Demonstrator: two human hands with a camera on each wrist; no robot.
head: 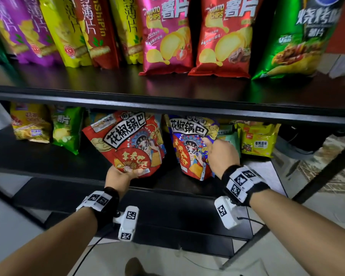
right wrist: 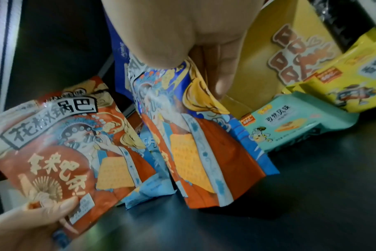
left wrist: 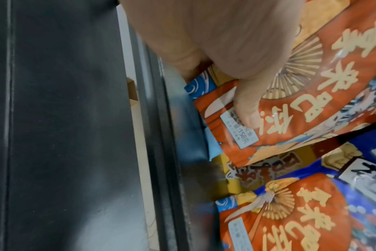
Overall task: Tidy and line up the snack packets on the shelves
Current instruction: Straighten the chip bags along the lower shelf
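Observation:
On the middle black shelf point(head: 48, 156) my left hand point(head: 124, 174) grips the bottom edge of a red opera-face snack packet point(head: 127, 144), which leans to the left; its thumb point(left wrist: 245, 110) presses the packet's front point(left wrist: 311, 95). My right hand point(head: 219, 154) pinches the right side of a blue opera-face packet point(head: 189, 144) that stands upright beside it. In the right wrist view the thumb and fingers close over the blue packet point(right wrist: 182, 118), with the red packet point(right wrist: 60, 144) to its left.
Yellow point(head: 30, 124) and green point(head: 67, 128) chip bags stand at the left of this shelf, a teal packet point(right wrist: 290, 122) and yellow packets point(head: 257, 138) at the right. The upper shelf point(head: 167, 108) carries a row of tall chip bags point(head: 165, 34). A lower shelf point(head: 167, 220) lies beneath.

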